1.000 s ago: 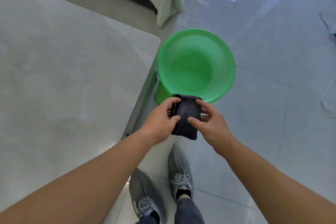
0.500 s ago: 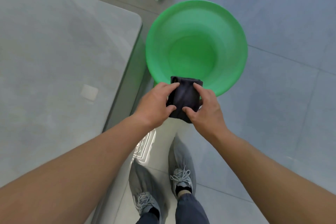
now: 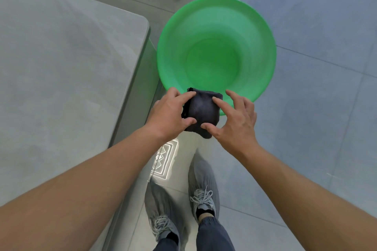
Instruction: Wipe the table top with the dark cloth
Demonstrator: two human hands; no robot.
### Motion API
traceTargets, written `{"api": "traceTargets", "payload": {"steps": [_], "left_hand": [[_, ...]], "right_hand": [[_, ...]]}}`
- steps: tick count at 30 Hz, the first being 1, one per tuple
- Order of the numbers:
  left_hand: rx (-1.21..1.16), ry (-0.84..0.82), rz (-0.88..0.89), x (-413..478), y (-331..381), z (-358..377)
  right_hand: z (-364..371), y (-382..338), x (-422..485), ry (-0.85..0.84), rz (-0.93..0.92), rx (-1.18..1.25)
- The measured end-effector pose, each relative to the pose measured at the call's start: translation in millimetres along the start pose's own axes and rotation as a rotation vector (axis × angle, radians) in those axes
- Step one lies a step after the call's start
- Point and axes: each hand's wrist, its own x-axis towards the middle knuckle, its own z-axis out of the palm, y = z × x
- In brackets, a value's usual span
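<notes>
Head view, looking down: both hands on the dark cloth (image 3: 201, 111), folded into a compact wad and held in the air at about waist level. Left hand (image 3: 170, 113) clamps the wad's left side, thumb under the near edge and fingers curled over the far top edge. Right hand (image 3: 236, 120) is looser: index fingertip pressing on the top face, thumb tip at the near lower corner, the other fingers splayed and off the fabric. So left hand carries the load, right looks like it's just tidying the fold. Directly beyond the grip, and below it, sits a green basin (image 3: 263, 32) on the floor; the cloth's far edge overlaps the basin's near rim in frame, but the cloth is above it, not in it. Can't tell if there's water in the basin or if the cloth is wet. Table top (image 3: 61, 67) lies left of the grip, its rounded corner up and left of the left hand; the cloth is clear of it, no contact. Straight below the grip: tiled floor (image 3: 316, 108) with a bright patterned reflection, and the person's grey shoes (image 3: 202, 189). Progress, my read: prep stage only. Cloth is in hand and folded, zero wiping visible, no streaks or damp marks I can make out on the slab. Left to do: carry the wad left over the table edge, press it flat, then cover the whole surface in passes. Essentially the entire wipe remains.
</notes>
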Motion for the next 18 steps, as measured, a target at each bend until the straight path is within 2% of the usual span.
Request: {"api": "traceTargets", "payload": {"steps": [6,11,18], "left_hand": [[0.091,-0.020,0.049,3.6,-2.6,0.3],[0.149,0.040,0.055,5.5,-1.2,5.5],[0.112,0.015,0.026,2.3,5.7,0.0]], "right_hand": [[1.7,5.5,2.6,-0.031,-0.020,0.029],[6.8,4.8,5.5,-0.013,-0.004,0.000],[3.5,2.6,5.5,-0.038,0.006,-0.032]]}}
